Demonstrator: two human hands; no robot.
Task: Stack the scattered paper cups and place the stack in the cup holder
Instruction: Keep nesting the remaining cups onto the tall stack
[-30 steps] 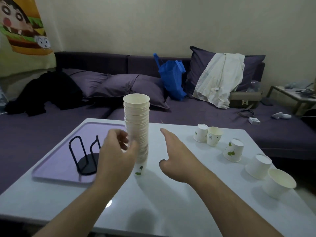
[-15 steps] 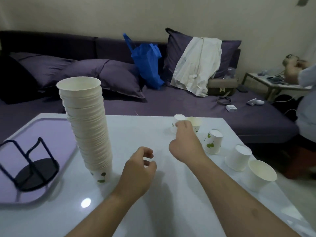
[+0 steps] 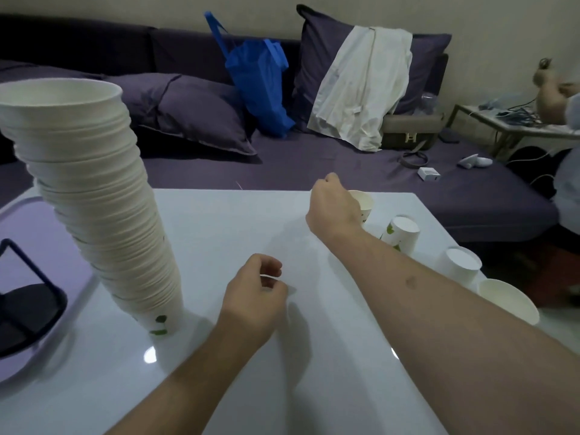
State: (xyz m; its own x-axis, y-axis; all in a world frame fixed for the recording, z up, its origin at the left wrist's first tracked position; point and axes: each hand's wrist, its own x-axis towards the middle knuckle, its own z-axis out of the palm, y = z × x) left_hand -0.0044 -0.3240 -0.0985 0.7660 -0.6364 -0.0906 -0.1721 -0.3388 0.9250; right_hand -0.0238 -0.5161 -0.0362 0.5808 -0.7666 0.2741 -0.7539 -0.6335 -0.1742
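A tall leaning stack of white paper cups [image 3: 103, 215] stands on the white table [image 3: 219, 233], left of centre. My left hand [image 3: 254, 296] rests beside its base, loosely curled and empty. My right hand [image 3: 334, 205] reaches to the far cups and is curled around one that it hides. An upright cup [image 3: 365, 204] touches that hand. A leaf-printed upturned cup [image 3: 401, 235], a plain upturned cup [image 3: 463, 266] and an upright cup [image 3: 508, 302] line the right edge. The black wire cup holder [image 3: 28, 306] stands on a lilac tray [image 3: 78, 271] at the far left.
A purple sofa [image 3: 314, 164] with cushions, a blue bag [image 3: 257, 86] and a white garment [image 3: 364, 86] runs behind the table. Another person [image 3: 568, 183] is at the right edge by a side table [image 3: 502, 120] with cables.
My left hand let go of the stack and moved right onto the table. My right hand reached out to the far cups and closed there. The view swung right and closer.
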